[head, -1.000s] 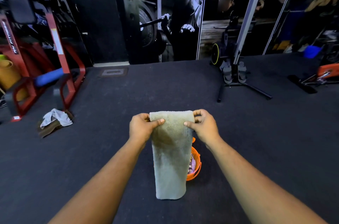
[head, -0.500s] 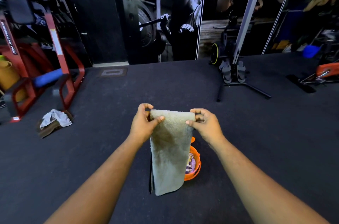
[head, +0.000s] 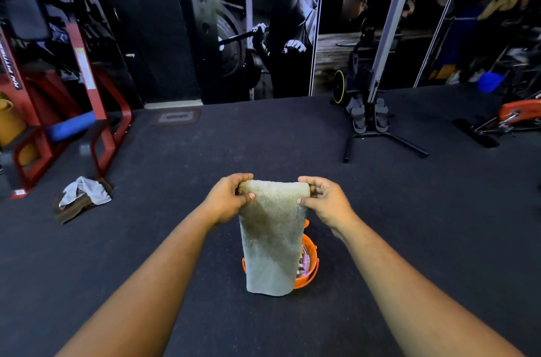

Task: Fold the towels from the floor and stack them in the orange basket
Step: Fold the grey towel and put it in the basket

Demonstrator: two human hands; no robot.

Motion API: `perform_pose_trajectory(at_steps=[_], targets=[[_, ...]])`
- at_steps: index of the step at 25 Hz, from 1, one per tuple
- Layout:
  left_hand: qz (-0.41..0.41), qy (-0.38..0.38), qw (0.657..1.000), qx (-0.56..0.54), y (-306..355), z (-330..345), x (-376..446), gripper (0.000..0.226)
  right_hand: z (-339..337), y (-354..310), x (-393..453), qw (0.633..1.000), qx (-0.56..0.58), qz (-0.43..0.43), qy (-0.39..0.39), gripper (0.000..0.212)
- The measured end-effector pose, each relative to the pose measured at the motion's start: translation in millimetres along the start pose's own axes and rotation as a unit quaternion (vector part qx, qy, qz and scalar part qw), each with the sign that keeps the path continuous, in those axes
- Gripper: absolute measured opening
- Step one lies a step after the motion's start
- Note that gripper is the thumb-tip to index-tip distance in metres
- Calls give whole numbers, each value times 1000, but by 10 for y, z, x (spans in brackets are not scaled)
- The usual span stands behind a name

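Dark speckled gym floor (head: 263, 137); red rack (head: 96, 99) at left, a large lifting mural (head: 263, 20) (dimly lit) on the wall, a rowing machine (head: 371, 111) right.

A red steel gym rack (head: 96, 99) is standing at the left, with a blue foam roller (head: 70, 129) lying across its lower frame and a yellow-brown cylinder (head: 10, 122) sitting behind it at the edge of the view. A dark rubber floor (head: 263, 140) is spreading across the room. Large wall posters (head: 263, 20) of people lifting weights are covering the back wall. A rowing machine (head: 370, 111) is standing upright near the wall on the right, its black base legs splaying on the floor. A blue bucket (head: 489, 82) is sitting far right, with an orange-framed piece of equipment (head: 518, 112) lying just in front of it.
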State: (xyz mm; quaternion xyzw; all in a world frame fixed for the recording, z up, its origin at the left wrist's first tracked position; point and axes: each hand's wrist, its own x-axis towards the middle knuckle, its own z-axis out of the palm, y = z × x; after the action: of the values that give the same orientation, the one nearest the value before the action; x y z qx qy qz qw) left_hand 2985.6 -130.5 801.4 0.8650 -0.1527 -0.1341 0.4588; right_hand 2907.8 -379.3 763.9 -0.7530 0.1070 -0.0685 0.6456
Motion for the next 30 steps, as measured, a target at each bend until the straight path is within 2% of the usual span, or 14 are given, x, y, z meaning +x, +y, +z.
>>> perform_pose_trajectory(at_steps=[2,5,9,11,13,15,17,19,21,23,27,30], targets=[[-1,-11,1000,10,6,-29,2,54,-20,8,-34,1000,18,6,-3,55],[21,19,995,97,24,-30,-10,46,-32,-33,-88,1000,-2,-16,12,43],[64,56,948,305,112,0,-68,31,-19,-107,-140,991,-103,-67,44,32],[78,75,939,327,112,-13,-62,28,-53,-136,-134,982,-145,-105,59,28],[98,84,960,250,81,-51,-69,23,-115,-208,-123,975,-157,-140,72,26],[130,72,988,50,85,-89,-90,16,-154,-360,-151,987,-72,-141,40,22],[134,55,974,-174,162,-81,-146,16,-158,-592,-187,988,8,-153,0,17],[131,55,944,-297,194,-79,-187,34,-115,-841,-161,982,33,-185,-15,16],[119,25,932,-340,128,-85,-203,63,-41,-1079,-95,977,55,-202,-36,17],[85,-19,947,-310,3,-31,-230,75,33,-1320,-39,973,101,-200,-50,18],[32,-89,960,-265,-248,260,-303,55,100,-1696,17,961,203,-180,-45,19],[16,-40,951,-306,-234,403,-331,35,63,-1875,124,957,244,-158,-6,11]])
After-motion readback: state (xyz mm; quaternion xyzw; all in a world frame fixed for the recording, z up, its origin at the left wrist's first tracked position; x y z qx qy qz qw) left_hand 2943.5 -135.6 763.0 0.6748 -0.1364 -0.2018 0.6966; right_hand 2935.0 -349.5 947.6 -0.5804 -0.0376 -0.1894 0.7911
